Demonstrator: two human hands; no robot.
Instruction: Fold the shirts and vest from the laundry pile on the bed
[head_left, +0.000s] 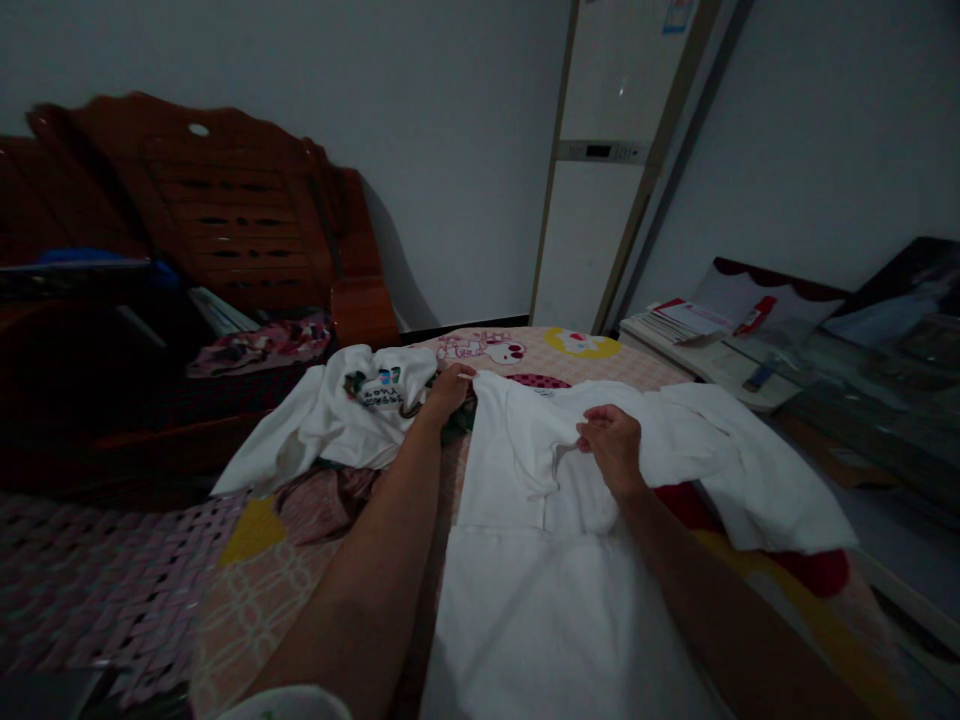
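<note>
A white long-sleeved shirt (525,590) lies spread over the round, patterned table cover, with one sleeve stretched out to the right. My left hand (450,393) pinches the shirt's upper left edge at the shoulder. Near the neckline, my right hand (613,445) has its fingers closed on the white fabric. Left of my left forearm sits a second white garment (360,410) with printed lettering, crumpled in a heap. A brownish-pink cloth (319,505) pokes out from under that heap.
The table cover (247,620) carries cartoon prints. Behind on the left stands a carved wooden chair (232,225) with clothes on its seat. A tall air conditioner (592,230) stands in the corner. To the right, a cabinet holds papers (686,320) and a glass top.
</note>
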